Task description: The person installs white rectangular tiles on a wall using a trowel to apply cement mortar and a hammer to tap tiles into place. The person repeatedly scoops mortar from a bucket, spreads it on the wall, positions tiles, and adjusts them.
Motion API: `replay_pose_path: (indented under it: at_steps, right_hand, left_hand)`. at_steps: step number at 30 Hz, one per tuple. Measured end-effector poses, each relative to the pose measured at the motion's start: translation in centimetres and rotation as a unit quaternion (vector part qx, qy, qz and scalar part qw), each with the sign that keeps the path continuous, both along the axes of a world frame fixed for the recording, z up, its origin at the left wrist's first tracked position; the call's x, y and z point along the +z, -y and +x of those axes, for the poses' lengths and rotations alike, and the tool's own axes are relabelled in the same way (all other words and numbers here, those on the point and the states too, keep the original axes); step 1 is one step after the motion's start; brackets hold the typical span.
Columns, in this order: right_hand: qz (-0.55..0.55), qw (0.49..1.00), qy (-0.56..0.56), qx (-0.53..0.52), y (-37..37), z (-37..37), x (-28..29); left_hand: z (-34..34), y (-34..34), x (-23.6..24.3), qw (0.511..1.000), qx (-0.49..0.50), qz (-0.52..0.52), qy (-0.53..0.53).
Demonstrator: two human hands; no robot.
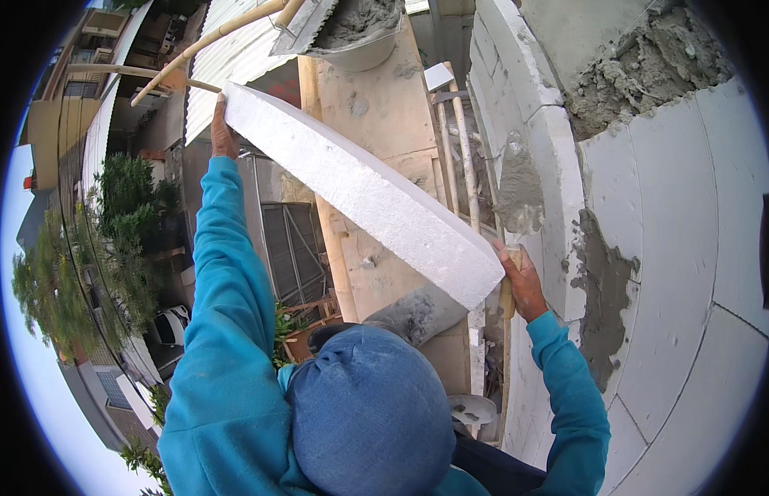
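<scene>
A long white lightweight concrete block (360,186) hangs slantwise in front of me, over the plank walkway. My left hand (225,132) grips its far left end, with the fingers around the edge. At the near right end, my right hand (527,283) is closed around the wooden handle of a trowel (518,186) and is against the block's corner. Wet grey mortar coats the trowel's blade, which points away from me beside the block wall (558,190). Part of the right fingers is hidden behind the handle and block.
Bamboo poles (211,45) and board planks (384,99) form the scaffold. A mortar bucket (360,50) stands at the far end. Mortar lies heaped (649,70) and smeared (604,306) on the right-hand wall. A blue cap (372,413) is between my arms; buildings and trees lie below left.
</scene>
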State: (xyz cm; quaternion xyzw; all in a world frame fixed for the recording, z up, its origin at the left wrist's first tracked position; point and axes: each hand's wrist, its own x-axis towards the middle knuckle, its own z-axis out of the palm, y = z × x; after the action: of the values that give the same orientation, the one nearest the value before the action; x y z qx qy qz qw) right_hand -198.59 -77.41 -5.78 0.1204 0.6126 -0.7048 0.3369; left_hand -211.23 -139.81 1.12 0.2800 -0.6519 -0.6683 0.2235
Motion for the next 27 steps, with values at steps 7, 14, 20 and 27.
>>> replay_pose_path:
  at_steps: [7, 14, 20, 27]
  right_hand:
    - [-0.114, 0.984, 0.010, -0.134, 3.5, 2.2, -0.8]
    - [-0.071, 0.969, -0.007, -0.235, 3.0, 1.0, -0.7]
    - [-0.035, 0.978, 0.066, -0.195, 3.3, -0.3, -0.3]
    - [0.007, 0.988, 0.042, -0.148, 2.5, -4.6, -2.7]
  left_hand:
    - [-0.7, 0.9, -1.5, 0.991, 0.018, 0.087, -0.101]
    - [0.8, 0.1, 0.0, 0.994, 0.098, -0.036, 0.040]
    - [2.9, 4.0, 0.9, 0.831, 0.155, -0.315, 0.431]
    - [2.8, -0.3, -3.4, 0.749, 0.066, -0.345, 0.561]
